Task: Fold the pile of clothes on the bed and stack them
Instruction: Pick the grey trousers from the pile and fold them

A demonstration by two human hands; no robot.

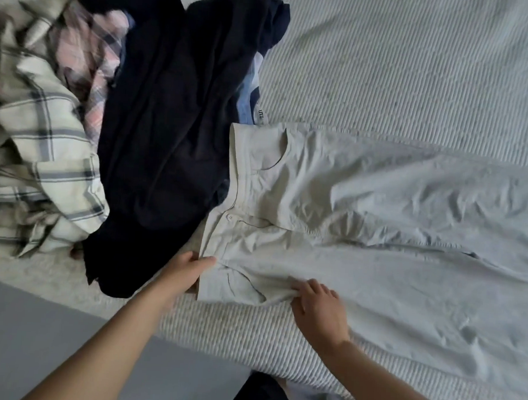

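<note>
Bed (416, 70): ribbed pale cover; grey floor (20, 324) beside. Trousers (378, 221) spread flat, waistband against pile (114, 115) at left. Left hand (188, 269) pinches waistband corner; right hand (318, 306) pinches hip fabric.

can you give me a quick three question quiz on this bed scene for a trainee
1. True or false: the pale beige cotton trousers lie spread flat on the ribbed white bedspread.
2. Which hand holds the waistband corner? A) left hand B) right hand
3. Fill in: the dark navy garment lies between the trousers and the cream ____ shirt.

Key
1. True; the waistband points toward the pile, the legs run away from it.
2. A; its fingers pinch the corner, while the right hand gathers fabric near the pocket.
3. Checked.
</note>
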